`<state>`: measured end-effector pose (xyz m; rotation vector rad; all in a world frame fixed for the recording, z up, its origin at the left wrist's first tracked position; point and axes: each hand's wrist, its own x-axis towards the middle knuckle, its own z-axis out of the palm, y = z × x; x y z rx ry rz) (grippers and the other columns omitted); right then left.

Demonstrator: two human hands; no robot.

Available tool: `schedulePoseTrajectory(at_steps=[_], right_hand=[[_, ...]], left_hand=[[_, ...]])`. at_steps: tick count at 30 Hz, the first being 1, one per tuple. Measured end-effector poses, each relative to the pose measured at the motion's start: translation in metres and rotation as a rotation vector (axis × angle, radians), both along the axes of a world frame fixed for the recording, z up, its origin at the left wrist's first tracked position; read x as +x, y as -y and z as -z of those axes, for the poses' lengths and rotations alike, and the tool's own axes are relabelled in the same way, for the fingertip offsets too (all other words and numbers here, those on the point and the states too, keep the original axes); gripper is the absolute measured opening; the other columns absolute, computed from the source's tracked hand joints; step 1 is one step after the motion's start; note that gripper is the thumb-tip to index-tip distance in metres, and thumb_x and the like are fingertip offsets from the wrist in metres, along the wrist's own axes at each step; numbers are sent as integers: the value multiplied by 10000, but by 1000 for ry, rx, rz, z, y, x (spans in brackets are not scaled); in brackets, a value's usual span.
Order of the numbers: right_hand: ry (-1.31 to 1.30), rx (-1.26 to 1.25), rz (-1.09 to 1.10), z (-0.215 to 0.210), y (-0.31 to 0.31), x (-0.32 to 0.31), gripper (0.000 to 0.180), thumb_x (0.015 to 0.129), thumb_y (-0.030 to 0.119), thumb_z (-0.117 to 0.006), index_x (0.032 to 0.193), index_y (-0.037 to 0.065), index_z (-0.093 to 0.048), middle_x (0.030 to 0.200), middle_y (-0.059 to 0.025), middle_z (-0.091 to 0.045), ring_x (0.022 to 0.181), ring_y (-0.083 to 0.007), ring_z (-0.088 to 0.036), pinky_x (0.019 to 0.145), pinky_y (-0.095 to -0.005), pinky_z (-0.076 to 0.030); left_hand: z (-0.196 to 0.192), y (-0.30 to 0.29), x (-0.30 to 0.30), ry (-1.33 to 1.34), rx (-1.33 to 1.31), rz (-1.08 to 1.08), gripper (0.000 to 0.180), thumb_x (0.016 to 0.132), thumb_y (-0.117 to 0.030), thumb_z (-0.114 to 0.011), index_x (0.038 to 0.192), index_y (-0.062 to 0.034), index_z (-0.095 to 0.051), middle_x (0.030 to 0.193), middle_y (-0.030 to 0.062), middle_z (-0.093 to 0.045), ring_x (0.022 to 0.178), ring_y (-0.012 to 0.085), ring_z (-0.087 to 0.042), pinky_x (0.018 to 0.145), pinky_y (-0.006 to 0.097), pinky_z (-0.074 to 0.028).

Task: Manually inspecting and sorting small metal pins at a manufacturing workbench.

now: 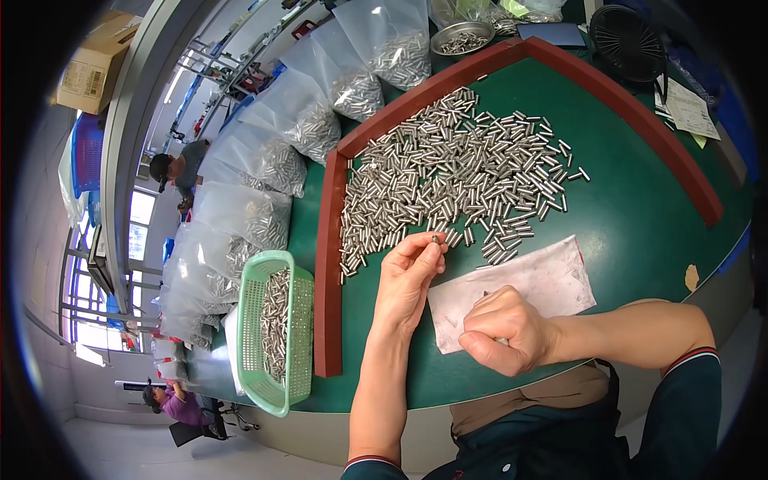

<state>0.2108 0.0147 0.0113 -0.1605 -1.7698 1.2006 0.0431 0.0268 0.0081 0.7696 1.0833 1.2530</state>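
A large heap of short shiny metal pins (448, 168) lies spread on the green tabletop (632, 232). At the heap's near edge my left hand (404, 280) is closed, with a metal pin (436, 238) pinched between thumb and forefinger, its end facing up. My right hand (506, 330) makes a fist above a smudged, pale pinkish cloth (552, 276). Small bits of something show at both ends of that fist, but the fingers hide what it is. The cloth lies flat between the heap and the table's near edge.
Dark red rails (328, 280) border the heap at left and back. Left of them stands a light green basket (300, 344) of pins. Clear bags (316, 120) of metal parts line the far left. A metal bowl (462, 40) and black fan (628, 40) stand behind.
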Motion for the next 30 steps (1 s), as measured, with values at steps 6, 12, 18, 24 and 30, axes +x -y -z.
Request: schedulePoseTrajectory(at_steps=[6, 12, 18, 24, 30], right_hand=[[-10, -19, 0, -2, 3, 0, 286, 732, 56, -485, 468, 24, -382, 426, -101, -388, 363, -250, -384, 375, -333, -300], [-261, -623, -52, -11, -20, 12, 380, 846, 166, -425, 495, 42, -346, 470, 25, -324, 453, -49, -283, 411, -247, -236], [-400, -824, -65, -18, -40, 11, 433, 886, 205, -343, 472, 120, -250, 405, 22, -249, 385, -80, -179, 397, -248, -178], [-320, -896, -4, -7, -31, 8, 445, 892, 189, -359, 466, 106, -257, 417, 17, -267, 392, -75, -201, 400, -241, -185], [-322, -931, -11, -3, -31, 9, 442, 891, 189, -353, 468, 109, -254, 418, 18, -265, 395, -73, -198, 402, -241, -185]], left_hand=[[-3, 3, 1, -25, 4, 12, 135, 805, -46, -571, 927, 10, -576, 823, 55, -582, 676, 83, -501, 628, 204, -425], [-15, 9, 10, -602, 42, 113, 96, 765, -47, -603, 828, 18, -571, 720, 11, -578, 634, 59, -500, 578, 193, -412], [-20, 21, 30, -1151, 264, 348, 78, 678, -24, -618, 705, 9, -553, 662, 89, -531, 594, 196, -542, 560, 284, -432], [-16, 21, 34, -1189, 239, 313, 72, 668, 16, -631, 702, 30, -569, 647, 64, -545, 558, 130, -495, 538, 249, -412], [-15, 21, 34, -1189, 210, 322, 73, 665, 18, -632, 692, 34, -567, 645, 66, -545, 558, 125, -496, 536, 251, -411]])
